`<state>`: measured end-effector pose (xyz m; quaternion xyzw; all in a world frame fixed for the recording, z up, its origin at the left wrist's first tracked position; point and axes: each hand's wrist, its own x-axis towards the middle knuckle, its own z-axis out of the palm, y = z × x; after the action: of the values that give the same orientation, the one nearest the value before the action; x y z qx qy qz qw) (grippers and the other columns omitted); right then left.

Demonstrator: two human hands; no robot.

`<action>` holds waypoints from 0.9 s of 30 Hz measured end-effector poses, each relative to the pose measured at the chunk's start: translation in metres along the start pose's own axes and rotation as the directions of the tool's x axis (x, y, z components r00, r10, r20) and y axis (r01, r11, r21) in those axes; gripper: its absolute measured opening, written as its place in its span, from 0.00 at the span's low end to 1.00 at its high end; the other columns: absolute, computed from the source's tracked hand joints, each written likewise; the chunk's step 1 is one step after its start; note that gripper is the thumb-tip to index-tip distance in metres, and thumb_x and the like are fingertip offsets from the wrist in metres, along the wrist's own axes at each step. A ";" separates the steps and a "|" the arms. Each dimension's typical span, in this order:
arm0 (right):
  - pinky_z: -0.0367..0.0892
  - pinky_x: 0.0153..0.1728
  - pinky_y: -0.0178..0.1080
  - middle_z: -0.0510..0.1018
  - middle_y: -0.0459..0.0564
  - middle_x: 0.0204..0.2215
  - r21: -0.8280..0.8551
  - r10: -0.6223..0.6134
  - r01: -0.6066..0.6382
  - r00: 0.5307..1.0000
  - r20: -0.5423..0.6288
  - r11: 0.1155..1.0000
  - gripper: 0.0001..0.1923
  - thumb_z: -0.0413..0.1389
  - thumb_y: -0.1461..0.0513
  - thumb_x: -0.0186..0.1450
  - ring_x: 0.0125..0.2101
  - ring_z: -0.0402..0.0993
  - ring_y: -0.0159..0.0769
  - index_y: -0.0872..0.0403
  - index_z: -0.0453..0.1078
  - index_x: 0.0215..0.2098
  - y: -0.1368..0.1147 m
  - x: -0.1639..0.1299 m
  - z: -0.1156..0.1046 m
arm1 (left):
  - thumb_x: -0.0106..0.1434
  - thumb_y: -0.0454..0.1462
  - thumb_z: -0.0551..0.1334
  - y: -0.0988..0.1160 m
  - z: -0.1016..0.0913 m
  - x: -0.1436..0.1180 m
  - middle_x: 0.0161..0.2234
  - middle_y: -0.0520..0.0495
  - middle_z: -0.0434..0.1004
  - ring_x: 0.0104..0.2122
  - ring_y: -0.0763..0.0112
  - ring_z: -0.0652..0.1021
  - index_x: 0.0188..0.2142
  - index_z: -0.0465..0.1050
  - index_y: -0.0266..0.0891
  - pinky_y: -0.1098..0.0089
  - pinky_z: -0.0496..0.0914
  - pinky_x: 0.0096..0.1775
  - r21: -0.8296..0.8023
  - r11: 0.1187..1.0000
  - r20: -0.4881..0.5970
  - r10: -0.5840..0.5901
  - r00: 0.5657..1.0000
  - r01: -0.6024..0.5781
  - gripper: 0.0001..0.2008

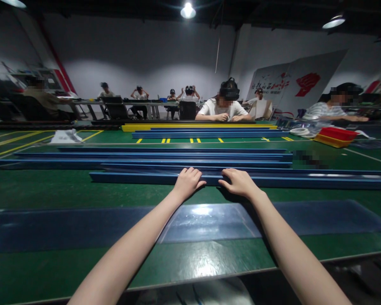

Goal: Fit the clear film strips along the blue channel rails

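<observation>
Both my arms reach forward over a green table (51,190). My left hand (188,182) and my right hand (238,182) grip the near edge of a long blue channel rail (130,178) that runs across the table, fingers curled over its top, thumbs at the front. The hands are about a hand's width apart. Closer to me lies a long dark blue glossy strip (66,228), flat on the table under my forearms.
Several more blue rails (146,156) lie parallel behind the held one, with blue and yellow rails (197,126) farther back. A red and yellow tray (336,136) sits at the right. Several people sit at the far side. The table's front edge (209,277) is near me.
</observation>
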<state>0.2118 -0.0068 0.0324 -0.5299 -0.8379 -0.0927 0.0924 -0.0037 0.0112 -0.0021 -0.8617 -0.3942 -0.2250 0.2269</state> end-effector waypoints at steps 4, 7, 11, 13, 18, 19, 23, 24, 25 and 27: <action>0.59 0.37 0.35 0.75 0.53 0.41 0.041 -0.023 0.023 1.000 -0.006 0.999 0.15 0.47 0.55 0.62 0.41 0.70 0.38 0.54 0.66 0.42 -0.003 0.001 0.004 | 0.61 0.46 0.55 0.000 0.001 0.000 0.33 0.46 0.73 0.36 0.65 0.70 0.33 0.66 0.36 0.67 0.58 0.35 -0.013 1.000 0.000 0.003 1.000 -0.003 0.14; 0.60 0.38 0.35 0.74 0.53 0.42 0.056 -0.044 0.046 0.999 -0.030 0.997 0.15 0.47 0.55 0.61 0.41 0.69 0.38 0.54 0.66 0.43 -0.003 0.002 0.006 | 0.61 0.46 0.55 0.000 0.003 0.000 0.32 0.45 0.72 0.36 0.65 0.70 0.33 0.66 0.36 0.67 0.58 0.35 -0.013 1.000 0.003 0.005 1.000 -0.005 0.14; 0.60 0.39 0.34 0.74 0.53 0.42 0.072 -0.067 0.069 0.997 -0.032 0.995 0.15 0.47 0.55 0.62 0.42 0.69 0.38 0.55 0.67 0.42 -0.005 0.003 0.008 | 0.61 0.46 0.55 0.000 0.003 0.000 0.32 0.45 0.72 0.35 0.65 0.70 0.33 0.66 0.36 0.66 0.58 0.35 -0.008 1.000 0.007 0.004 1.000 -0.004 0.14; 0.60 0.39 0.34 0.74 0.53 0.41 0.077 -0.072 0.074 0.997 -0.024 0.994 0.15 0.47 0.56 0.62 0.42 0.69 0.38 0.55 0.67 0.42 -0.007 0.003 0.008 | 0.61 0.46 0.55 0.000 0.003 0.000 0.31 0.46 0.72 0.35 0.65 0.70 0.32 0.67 0.36 0.66 0.58 0.35 -0.007 1.000 0.008 0.000 1.000 0.000 0.14; 0.60 0.39 0.34 0.74 0.53 0.42 0.084 -0.061 0.063 0.998 -0.023 0.994 0.15 0.47 0.56 0.62 0.42 0.70 0.38 0.55 0.66 0.42 -0.009 0.004 0.010 | 0.61 0.46 0.55 0.000 0.003 -0.001 0.31 0.46 0.72 0.35 0.64 0.70 0.32 0.67 0.36 0.66 0.58 0.35 0.003 1.000 0.011 -0.002 1.000 0.002 0.15; 0.60 0.39 0.34 0.74 0.53 0.42 0.087 -0.059 0.060 0.998 -0.022 0.994 0.15 0.47 0.56 0.62 0.42 0.69 0.38 0.54 0.66 0.42 -0.009 0.004 0.010 | 0.61 0.46 0.55 0.000 0.004 -0.001 0.31 0.46 0.73 0.34 0.64 0.70 0.32 0.67 0.36 0.66 0.58 0.34 0.004 1.000 0.011 -0.003 1.000 0.003 0.15; 0.60 0.39 0.35 0.74 0.53 0.42 0.086 -0.058 0.060 0.998 -0.027 0.994 0.15 0.47 0.56 0.62 0.42 0.70 0.38 0.54 0.66 0.43 -0.008 0.004 0.010 | 0.61 0.46 0.55 0.000 0.003 -0.001 0.31 0.46 0.73 0.34 0.64 0.71 0.32 0.67 0.36 0.66 0.58 0.33 0.005 1.000 0.017 -0.005 1.000 0.005 0.14; 0.60 0.39 0.35 0.74 0.53 0.42 0.084 -0.058 0.060 0.998 -0.027 0.995 0.15 0.47 0.56 0.62 0.42 0.70 0.38 0.54 0.66 0.43 -0.008 0.004 0.009 | 0.61 0.46 0.55 0.000 0.003 0.000 0.31 0.46 0.73 0.34 0.65 0.71 0.32 0.67 0.36 0.67 0.57 0.33 0.004 1.000 0.019 -0.007 1.000 0.007 0.14; 0.60 0.39 0.35 0.74 0.53 0.42 0.083 -0.057 0.059 0.998 -0.026 0.995 0.15 0.47 0.56 0.62 0.42 0.70 0.38 0.54 0.66 0.43 -0.008 0.004 0.009 | 0.61 0.46 0.55 0.000 0.003 0.000 0.31 0.46 0.73 0.34 0.65 0.71 0.32 0.67 0.36 0.67 0.57 0.33 0.003 1.000 0.021 -0.009 1.000 0.009 0.14; 0.60 0.39 0.35 0.74 0.53 0.42 0.085 -0.053 0.055 0.998 -0.018 0.995 0.15 0.47 0.56 0.62 0.42 0.69 0.38 0.54 0.66 0.43 -0.008 0.004 0.009 | 0.61 0.46 0.55 0.000 0.003 0.000 0.30 0.45 0.73 0.34 0.65 0.71 0.32 0.66 0.36 0.67 0.57 0.32 -0.002 1.000 0.022 -0.014 1.000 0.014 0.14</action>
<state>0.2021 -0.0047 0.0247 -0.5019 -0.8543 -0.0635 0.1191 -0.0030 0.0126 -0.0045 -0.8616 -0.4025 -0.2176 0.2199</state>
